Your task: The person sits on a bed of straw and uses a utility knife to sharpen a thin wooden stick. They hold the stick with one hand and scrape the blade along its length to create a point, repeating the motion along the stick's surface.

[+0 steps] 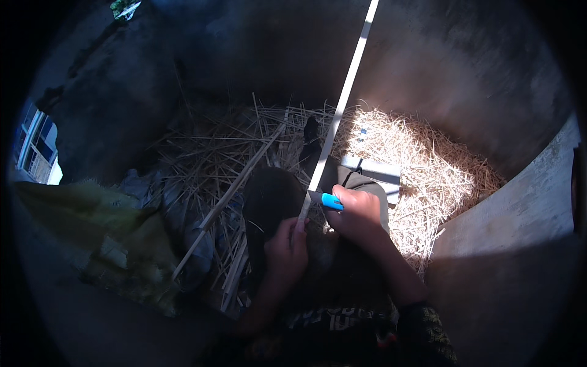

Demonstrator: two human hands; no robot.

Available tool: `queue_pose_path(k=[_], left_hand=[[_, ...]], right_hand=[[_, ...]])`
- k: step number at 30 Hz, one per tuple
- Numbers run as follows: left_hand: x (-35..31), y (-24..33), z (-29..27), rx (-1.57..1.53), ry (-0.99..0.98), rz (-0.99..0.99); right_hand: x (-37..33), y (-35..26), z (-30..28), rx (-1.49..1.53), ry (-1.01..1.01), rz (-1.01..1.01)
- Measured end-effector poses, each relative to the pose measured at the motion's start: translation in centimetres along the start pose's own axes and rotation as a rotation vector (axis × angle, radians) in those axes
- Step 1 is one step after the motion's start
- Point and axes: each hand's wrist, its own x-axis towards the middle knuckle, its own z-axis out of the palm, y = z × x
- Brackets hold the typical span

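A long, pale, flat strip (338, 116), which looks like split bamboo or wood, slants up from my lap past the top of the view. My left hand (287, 249) is closed around its lower end, thumb along the strip. In my right hand (358, 213) is a knife with a bright blue handle (332, 202). Its dark blade (315, 196) touches the strip just above my left hand. Both hands are over my legs, between the knees. The fingertips of my right hand are partly hidden behind the handle.
Sunlit shavings (422, 165) are heaped to the right. Loose thin sticks (226, 140) lie across the ground at the left and ahead, with a longer strip (229, 196) among them. A pale block with dark bands (382, 174) lies beyond my right knee. Yellowish sacking (122, 232) is at the left.
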Motion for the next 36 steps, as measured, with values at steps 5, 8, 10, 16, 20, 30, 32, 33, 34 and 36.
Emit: queue_pose_path(k=[5,8,10,16,20,30,32,33,34,36], left_hand=[[0.0,-0.1,0.8,-0.013,-0.005,0.011],[0.2,0.7,1.1,0.021,-0.017,0.019],[0.7,1.1,0.9,-0.022,-0.018,0.015],[1.9,1.4,0.8,-0.174,-0.035,-0.018],[1.7,1.2,1.7,-0.202,0.038,0.021],[0.3,0.9,2.9,-0.128,-0.085,-0.005],[-0.7,1.0,3.0,-0.08,-0.168,-0.008],[-0.6,1.2,2.9,-0.054,-0.211,-0.004],[-0.5,1.3,2.7,-0.034,-0.205,-0.039],[0.0,1.6,2.2,0.003,-0.192,-0.11]], right_hand=[[0.7,0.5,2.2,-0.062,0.225,-0.157],[1.9,2.2,3.2,-0.128,0.281,-0.205],[3.7,2.7,3.4,-0.18,0.382,-0.305],[7.3,2.8,1.6,-0.292,0.497,-0.508],[7.1,3.0,1.4,-0.323,0.465,-0.478],[11.2,7.7,-2.5,-0.422,0.556,0.282],[14.2,11.9,-7.9,-0.319,0.61,0.591],[14.8,13.8,-10.3,-0.262,0.571,0.753],[14.9,13.9,-11.2,-0.237,0.615,0.781],[14.4,14.3,-12.7,-0.192,0.741,0.761]])
